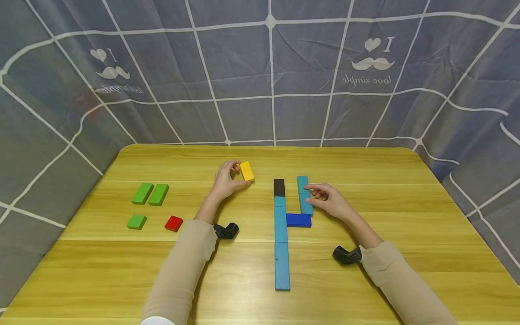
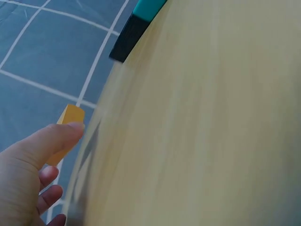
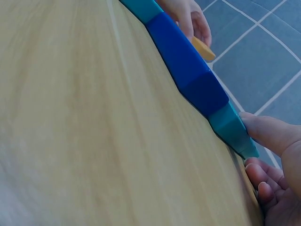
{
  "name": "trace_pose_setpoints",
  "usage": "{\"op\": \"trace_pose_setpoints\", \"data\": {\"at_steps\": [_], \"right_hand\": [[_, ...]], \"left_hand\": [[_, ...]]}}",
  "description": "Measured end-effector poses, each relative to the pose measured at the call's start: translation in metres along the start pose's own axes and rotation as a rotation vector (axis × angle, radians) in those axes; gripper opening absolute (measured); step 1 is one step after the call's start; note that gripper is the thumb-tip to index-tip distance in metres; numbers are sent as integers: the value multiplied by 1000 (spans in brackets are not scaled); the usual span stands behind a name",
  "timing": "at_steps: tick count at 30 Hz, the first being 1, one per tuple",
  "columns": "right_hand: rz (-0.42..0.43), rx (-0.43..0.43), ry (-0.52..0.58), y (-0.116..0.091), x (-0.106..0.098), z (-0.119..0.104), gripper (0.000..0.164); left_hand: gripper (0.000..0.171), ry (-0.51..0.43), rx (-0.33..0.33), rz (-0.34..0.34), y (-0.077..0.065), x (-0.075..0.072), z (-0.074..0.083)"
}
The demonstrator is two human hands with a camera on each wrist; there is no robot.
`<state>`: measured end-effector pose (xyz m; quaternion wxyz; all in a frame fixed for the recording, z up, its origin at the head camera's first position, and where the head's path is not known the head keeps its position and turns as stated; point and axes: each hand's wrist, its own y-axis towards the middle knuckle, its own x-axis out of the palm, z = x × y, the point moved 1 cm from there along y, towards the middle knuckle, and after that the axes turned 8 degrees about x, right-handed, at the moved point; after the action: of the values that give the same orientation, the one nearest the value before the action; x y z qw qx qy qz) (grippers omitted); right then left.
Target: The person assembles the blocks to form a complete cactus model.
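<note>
Between the thumb and fingers of my left hand (image 1: 225,181) is a yellow block (image 1: 247,171), pinched by its ends; the left wrist view shows the thumb lying on it. My right hand (image 1: 331,199) is at the right side of two light blue blocks (image 1: 303,184) set end to end. Its thumb and forefinger tips appear to touch that side, with no grip around them. A dark blue block (image 1: 299,220) lies crosswise below this pair. It meets a long upright row of light blue blocks (image 1: 281,225), topped by a black block (image 1: 279,187).
Off to the left lie a red block (image 1: 174,223) and three green blocks (image 1: 142,193). All rest on a wooden table (image 1: 227,289). A grey curtain (image 1: 243,67) with white lines hangs behind the table's far edge and at both sides.
</note>
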<state>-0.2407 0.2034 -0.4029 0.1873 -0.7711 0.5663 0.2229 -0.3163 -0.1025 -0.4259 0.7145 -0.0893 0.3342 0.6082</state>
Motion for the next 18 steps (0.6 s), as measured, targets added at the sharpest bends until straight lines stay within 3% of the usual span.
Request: {"op": "trace_pose_setpoints", "data": {"at_steps": [18], "right_hand": [[3,-4,-4,0,1,-1,36]], "left_hand": [[60,33,15,-33,36,46,13]]}}
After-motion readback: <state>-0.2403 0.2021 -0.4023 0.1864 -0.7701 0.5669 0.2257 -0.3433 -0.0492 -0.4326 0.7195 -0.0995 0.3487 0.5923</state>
